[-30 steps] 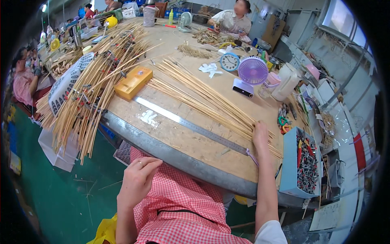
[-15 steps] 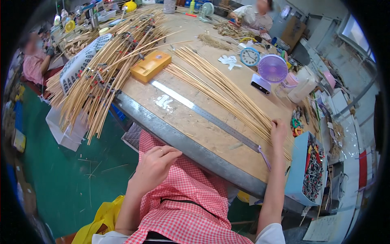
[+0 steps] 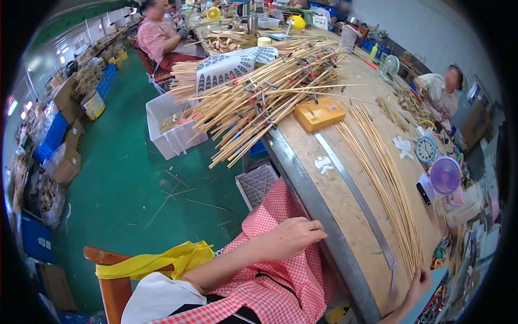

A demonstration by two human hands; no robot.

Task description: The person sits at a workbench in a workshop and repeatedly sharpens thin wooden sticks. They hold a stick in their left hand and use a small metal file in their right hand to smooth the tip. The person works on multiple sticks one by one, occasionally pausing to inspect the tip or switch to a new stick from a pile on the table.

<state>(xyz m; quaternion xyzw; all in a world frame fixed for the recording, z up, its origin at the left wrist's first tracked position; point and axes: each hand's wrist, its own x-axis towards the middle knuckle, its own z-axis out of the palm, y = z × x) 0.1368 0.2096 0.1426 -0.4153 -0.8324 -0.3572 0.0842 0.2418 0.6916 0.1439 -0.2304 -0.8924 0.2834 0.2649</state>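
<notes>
My right hand (image 3: 420,282) is at the near end of a row of long, thin, straw-coloured sticks (image 3: 388,175) lying on the table. Its fingers are closed at the stick ends, and the fingertips are partly hidden. Over my lap, beside the metal table edge, my left hand (image 3: 295,236) is loosely curled with nothing showing in it. A long steel ruler (image 3: 357,195) lies to the left of the sticks, a purple ribbon (image 3: 393,272) at its near end. Beyond the ruler sits a yellow box (image 3: 319,114), close to the sticks' far ends.
A large heap of sticks with small clips (image 3: 270,100) overhangs the table's left edge above a white bin (image 3: 164,129). A blue clock (image 3: 426,149), purple fan (image 3: 445,175) and blue box of clips (image 3: 429,302) stand right. Two people sit farther off. A wooden chair (image 3: 116,291) is behind me.
My view has swung left, so the table and both hands appear farther right. The right hand stays at the stick ends; the left remains curled near the table edge.
</notes>
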